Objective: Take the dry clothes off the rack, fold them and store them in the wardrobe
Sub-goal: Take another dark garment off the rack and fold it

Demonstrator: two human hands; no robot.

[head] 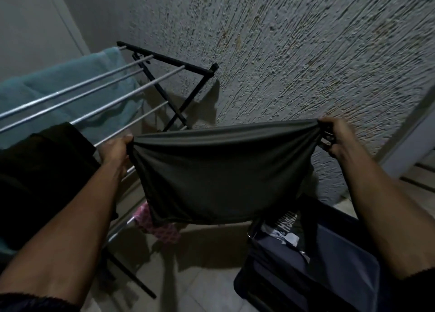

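Head view — dim light. Dark cloth [221,177] stretched in the air between both hands, in front of a rough wall [306,53], clear of the rack [131,85]. Left hand [115,150] clenched on the cloth's left top corner; right hand [336,137] clenched on the right top corner. Teal towel [70,85] and black garment [42,177] draped on the rack at left. Pink item [157,224] low behind the cloth. Dark blue bag [313,262] below right, printed fabric inside.
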